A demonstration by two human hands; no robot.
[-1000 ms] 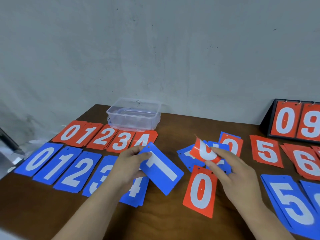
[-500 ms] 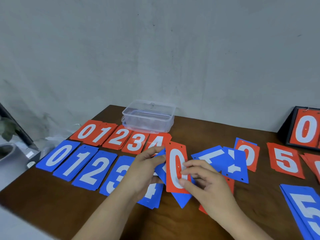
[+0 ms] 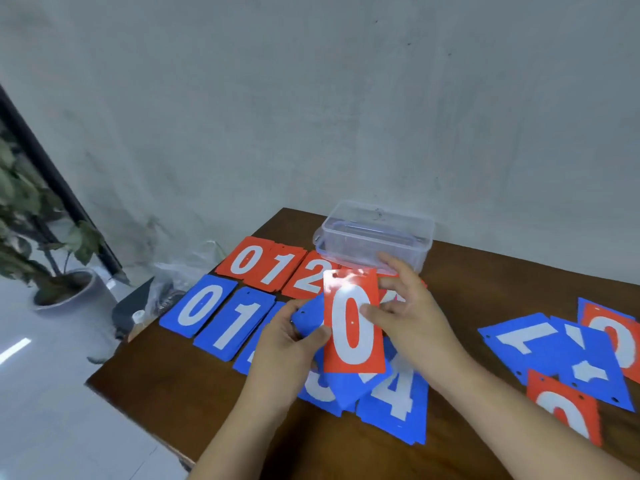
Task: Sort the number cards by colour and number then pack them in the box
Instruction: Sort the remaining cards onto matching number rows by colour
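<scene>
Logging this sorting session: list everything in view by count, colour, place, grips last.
Clear plastic box: one, far table edge.
Red number-card piles: three readable (0, 1, 2), back row.
Blue number-card piles: three readable (0, 1, 4), front row.
Loose number cards: several, blue and red, right.
Red 0 card: one, held mid-table.
Blue card: one, behind it.
Brown wooden table: one.
Potted plant: one, green, floor left.
Left grip: holds blue card.
Right grip: pinches red 0 card.
</scene>
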